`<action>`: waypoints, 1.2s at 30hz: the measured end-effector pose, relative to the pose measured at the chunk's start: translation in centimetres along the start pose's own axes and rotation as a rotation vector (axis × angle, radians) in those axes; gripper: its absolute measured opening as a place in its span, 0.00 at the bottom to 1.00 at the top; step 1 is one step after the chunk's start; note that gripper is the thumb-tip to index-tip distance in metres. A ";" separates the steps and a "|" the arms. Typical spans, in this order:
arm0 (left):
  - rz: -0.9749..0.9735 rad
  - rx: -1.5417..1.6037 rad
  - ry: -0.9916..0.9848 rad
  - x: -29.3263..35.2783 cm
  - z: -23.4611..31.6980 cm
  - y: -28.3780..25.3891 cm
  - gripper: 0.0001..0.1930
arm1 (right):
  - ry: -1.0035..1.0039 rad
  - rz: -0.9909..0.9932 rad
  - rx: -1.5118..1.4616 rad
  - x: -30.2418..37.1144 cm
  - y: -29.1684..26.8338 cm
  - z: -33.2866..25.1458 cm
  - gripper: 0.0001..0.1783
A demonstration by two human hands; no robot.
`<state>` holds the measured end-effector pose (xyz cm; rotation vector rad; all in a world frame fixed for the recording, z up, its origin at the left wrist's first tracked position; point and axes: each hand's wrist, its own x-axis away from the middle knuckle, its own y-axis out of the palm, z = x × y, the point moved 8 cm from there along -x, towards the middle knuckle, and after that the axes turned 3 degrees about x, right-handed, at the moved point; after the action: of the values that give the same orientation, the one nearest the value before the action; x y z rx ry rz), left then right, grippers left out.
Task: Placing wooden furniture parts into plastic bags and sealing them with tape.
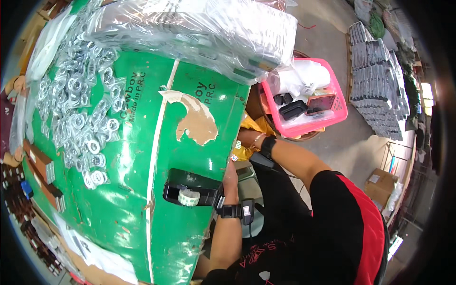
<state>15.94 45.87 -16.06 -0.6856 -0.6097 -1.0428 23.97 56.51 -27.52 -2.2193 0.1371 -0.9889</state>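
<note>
At the table's right edge, my right hand (248, 137) is closed on a bunched yellow bag or cloth (243, 152) with white patterned spots; its fingertips are partly hidden. My left hand (231, 175) reaches up along the same edge, just below the yellow material. Its fingers are hidden there, so their grip cannot be made out. Beside my left wrist, a black tape dispenser (175, 183) sits on the green table (118, 209), with a pale roll of tape (189, 197) in it. Both wrists wear dark bands.
Many small clear bags with ring-shaped parts (78, 121) spread over the table's left. A large plastic-wrapped bundle (199, 33) lies across the far side. Right of the table stands a pink basket (339, 107) holding a white roll and black items. Stacked grey pieces (377, 80) stand farther right.
</note>
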 end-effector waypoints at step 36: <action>-0.277 -0.017 0.190 27.7 -9.2 -15.5 0.31 | 0.361 1.345 -0.646 29.7 -2.5 3.0 0.16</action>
<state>13.42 18.13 1.70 -0.5174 -0.5395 -1.3551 46.48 49.48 -9.07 -1.7191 2.0063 -0.5177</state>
